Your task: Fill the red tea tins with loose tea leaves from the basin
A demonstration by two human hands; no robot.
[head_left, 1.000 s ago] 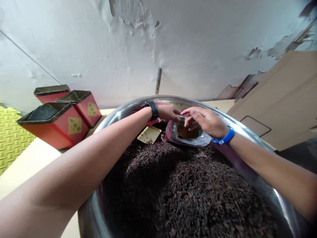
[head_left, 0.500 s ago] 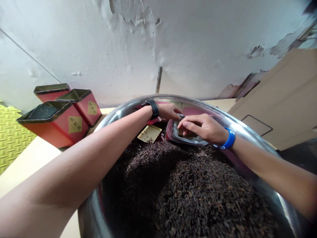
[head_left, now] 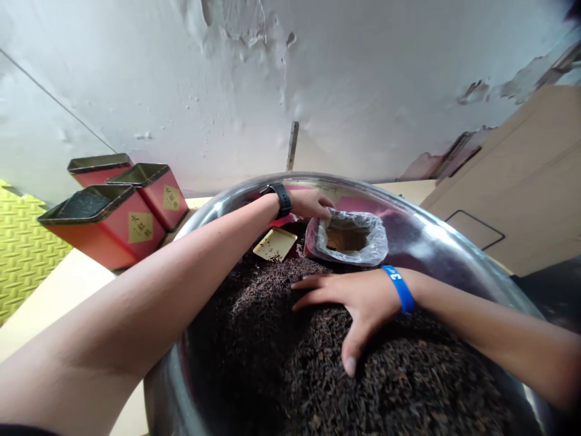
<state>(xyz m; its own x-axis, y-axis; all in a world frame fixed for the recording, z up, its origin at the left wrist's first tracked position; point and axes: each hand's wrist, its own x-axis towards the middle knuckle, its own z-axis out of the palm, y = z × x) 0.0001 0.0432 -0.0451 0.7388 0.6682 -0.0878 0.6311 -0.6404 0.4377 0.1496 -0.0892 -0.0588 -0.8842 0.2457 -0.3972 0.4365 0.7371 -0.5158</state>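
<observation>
Plastic-lined red tin (head_left: pixel 311 242), set among dark leaves (head_left: pixel 408 375) inside the steel basin (head_left: pixel 422 242).
Clamped the left hand (head_left: pixel 311 203) onto it; spread the right hand (head_left: pixel 365 297), fingers apart, over leaves just nearer.

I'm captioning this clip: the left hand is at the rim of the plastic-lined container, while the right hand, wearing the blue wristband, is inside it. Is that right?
Not quite: the right hand isn't inside the plastic-lined container. The head view shows it spread over the dark leaves in front. The rest stands.
</observation>
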